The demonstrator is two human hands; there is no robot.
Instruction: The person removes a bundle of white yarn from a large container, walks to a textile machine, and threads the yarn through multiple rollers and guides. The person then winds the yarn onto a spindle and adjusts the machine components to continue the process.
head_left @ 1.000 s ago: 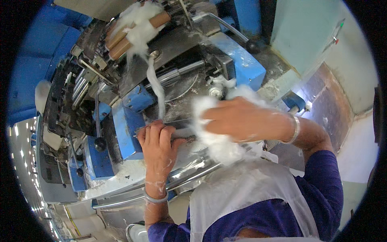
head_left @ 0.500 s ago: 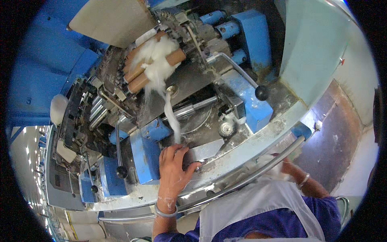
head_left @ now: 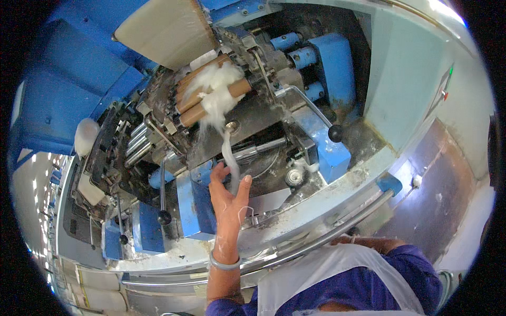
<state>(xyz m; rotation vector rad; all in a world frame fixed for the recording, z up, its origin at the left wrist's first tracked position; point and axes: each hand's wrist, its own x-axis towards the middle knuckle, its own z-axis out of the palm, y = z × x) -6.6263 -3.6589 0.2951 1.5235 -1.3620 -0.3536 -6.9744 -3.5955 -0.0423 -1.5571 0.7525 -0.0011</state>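
My left hand (head_left: pixel 227 196) reaches up over the machine's front, thumb and fingers spread apart. A white fibre sliver (head_left: pixel 228 152) hangs down into the gap between thumb and fingers; no grip on it shows. The sliver trails past a round brass-coloured hole (head_left: pixel 232 126) from a loose mass of white fibre (head_left: pixel 219 87) lying over several brown rollers (head_left: pixel 192 115). My right forearm (head_left: pixel 377 243) bends in front of the white apron (head_left: pixel 321 268) at the lower right, and its hand is mostly hidden near the metal rail.
A curved metal rail (head_left: pixel 316 234) runs along the machine's front edge. Black-knobbed levers (head_left: pixel 334 134) stand right and left of the work area, near blue housings (head_left: pixel 194 210). A beige raised cover (head_left: pixel 166 34) stands behind the rollers. White fibre (head_left: pixel 86 137) bulges at the left.
My left hand has lifted from the front metal plate toward the sliver, its fingers spreading. My right arm has drawn inward to the apron; the white fibre beside that hand is out of sight.
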